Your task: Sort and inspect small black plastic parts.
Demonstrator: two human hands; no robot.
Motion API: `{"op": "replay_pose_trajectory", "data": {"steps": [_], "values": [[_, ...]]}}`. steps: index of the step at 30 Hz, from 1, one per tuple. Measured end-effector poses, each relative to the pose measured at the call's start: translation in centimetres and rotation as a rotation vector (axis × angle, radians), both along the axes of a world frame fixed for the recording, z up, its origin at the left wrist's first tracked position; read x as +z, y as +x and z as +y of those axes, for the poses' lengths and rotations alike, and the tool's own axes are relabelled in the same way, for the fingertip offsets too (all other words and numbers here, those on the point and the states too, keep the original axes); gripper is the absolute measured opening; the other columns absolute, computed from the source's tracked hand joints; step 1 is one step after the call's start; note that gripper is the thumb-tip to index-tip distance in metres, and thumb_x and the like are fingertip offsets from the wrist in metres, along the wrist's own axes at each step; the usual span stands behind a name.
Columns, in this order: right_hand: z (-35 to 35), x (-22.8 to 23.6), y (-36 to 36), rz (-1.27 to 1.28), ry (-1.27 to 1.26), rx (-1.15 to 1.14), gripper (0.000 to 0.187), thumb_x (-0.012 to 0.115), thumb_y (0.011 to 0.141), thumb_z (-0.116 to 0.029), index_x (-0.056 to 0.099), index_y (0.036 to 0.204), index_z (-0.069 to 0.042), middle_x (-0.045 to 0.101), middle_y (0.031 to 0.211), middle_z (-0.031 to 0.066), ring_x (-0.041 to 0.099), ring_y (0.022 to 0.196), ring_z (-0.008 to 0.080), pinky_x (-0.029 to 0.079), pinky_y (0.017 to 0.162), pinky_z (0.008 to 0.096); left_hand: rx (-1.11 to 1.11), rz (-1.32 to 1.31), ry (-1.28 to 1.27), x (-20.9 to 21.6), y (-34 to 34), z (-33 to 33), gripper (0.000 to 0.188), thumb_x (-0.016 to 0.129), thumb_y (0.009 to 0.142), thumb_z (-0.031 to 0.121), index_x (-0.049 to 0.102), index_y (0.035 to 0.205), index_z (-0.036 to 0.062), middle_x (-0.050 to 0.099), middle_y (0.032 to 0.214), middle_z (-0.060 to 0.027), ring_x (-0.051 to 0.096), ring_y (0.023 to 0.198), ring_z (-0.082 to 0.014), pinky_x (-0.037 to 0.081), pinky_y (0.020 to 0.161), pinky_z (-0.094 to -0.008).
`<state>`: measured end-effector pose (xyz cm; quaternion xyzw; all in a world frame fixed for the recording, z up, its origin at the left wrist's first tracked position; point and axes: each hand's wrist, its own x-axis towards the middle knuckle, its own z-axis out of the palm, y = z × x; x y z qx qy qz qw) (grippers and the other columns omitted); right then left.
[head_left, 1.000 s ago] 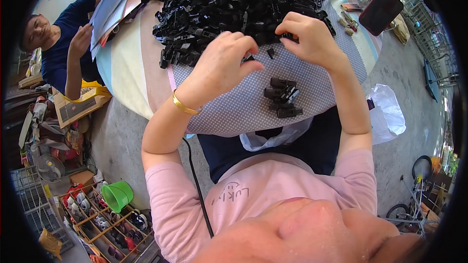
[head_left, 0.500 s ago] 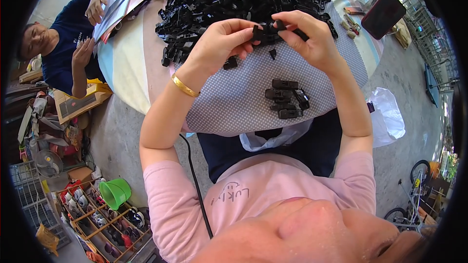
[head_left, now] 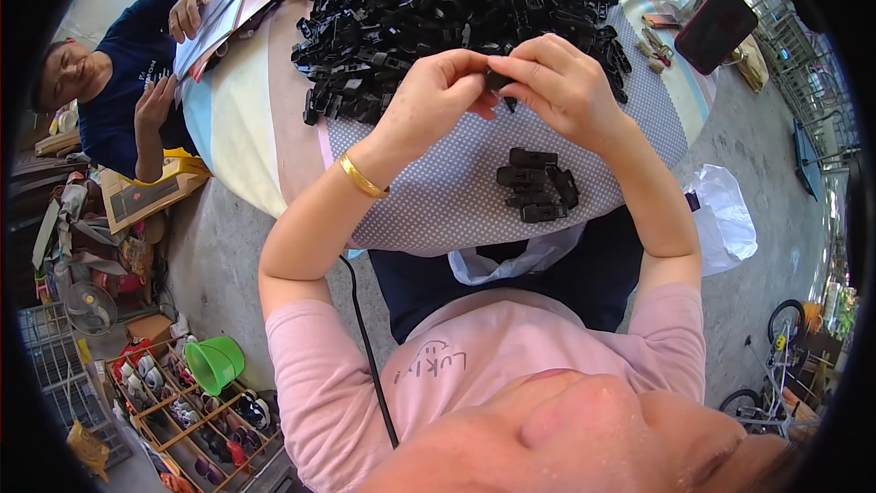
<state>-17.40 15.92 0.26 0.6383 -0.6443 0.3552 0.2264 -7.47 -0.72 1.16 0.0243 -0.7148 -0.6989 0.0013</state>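
My left hand (head_left: 443,91) and my right hand (head_left: 563,91) meet fingertip to fingertip over the near side of the pile. A small black plastic piece (head_left: 497,80) is pinched between them, mostly covered by the fingers, so its exact shape is hidden. Just beyond lies a wide heap of black plastic clip-like parts (head_left: 392,18). Closer to me, a small group of black plastic clips (head_left: 538,184) rests on the dotted cloth (head_left: 429,192). A gold bangle (head_left: 363,173) circles my left wrist.
Past the heap's right side sit a dark phone-like device (head_left: 716,27) and a few small items (head_left: 655,47). At the table's left, another person (head_left: 128,73) holds papers (head_left: 219,9). A white plastic bag (head_left: 727,219) hangs at the right; a black cable (head_left: 365,347) runs beside me.
Both hands have come together, closing the gap between them around the black piece. My left hand moved right and slightly toward me. The other person's hand shifted slightly on the papers.
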Motion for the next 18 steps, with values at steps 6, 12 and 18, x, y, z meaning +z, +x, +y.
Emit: {"op": "replay_pose_trajectory", "data": {"steps": [6, 12, 18], "values": [[0.0, -0.1, 0.1, -0.044, 0.004, -0.041, 0.029, 0.070, 0.072, -0.013, 0.065, 0.100, -0.006, 0.057, 0.086, 0.0066, 0.058, 0.078, 0.0210, 0.051, 0.063, 0.0281, -0.028, 0.068, -0.027, 0.4, 0.0, 0.1, 0.024, 0.054, 0.089, 0.008, 0.056, 0.108, -0.0068, 0.064, 0.088, -0.0109, 0.065, 0.077, -0.0150, 0.054, 0.072, -0.0247], [0.1, -0.1, -0.6, -0.503, 0.029, 0.103, 0.040, 0.073, 0.072, -0.016, 0.061, 0.108, -0.004, 0.060, 0.103, 0.0093, 0.059, 0.093, 0.0209, 0.049, 0.077, 0.0291, 0.027, 0.136, -0.101, 0.2, 0.0, 0.2, 0.024, 0.056, 0.088, 0.008, 0.056, 0.106, -0.0077, 0.065, 0.086, -0.0110, 0.065, 0.076, -0.0141, 0.054, 0.070, -0.0237], [0.4, -0.2, -0.4, -0.884, 0.100, 0.168, 0.039, 0.071, 0.077, -0.016, 0.059, 0.111, -0.002, 0.064, 0.096, 0.0084, 0.061, 0.087, 0.0159, 0.049, 0.079, 0.0275, 0.068, 0.232, -0.231, 0.3, 0.4, 0.7, 0.022, 0.055, 0.088, 0.006, 0.057, 0.107, -0.0055, 0.066, 0.083, -0.0101, 0.066, 0.075, -0.0135, 0.053, 0.067, -0.0232]]}}
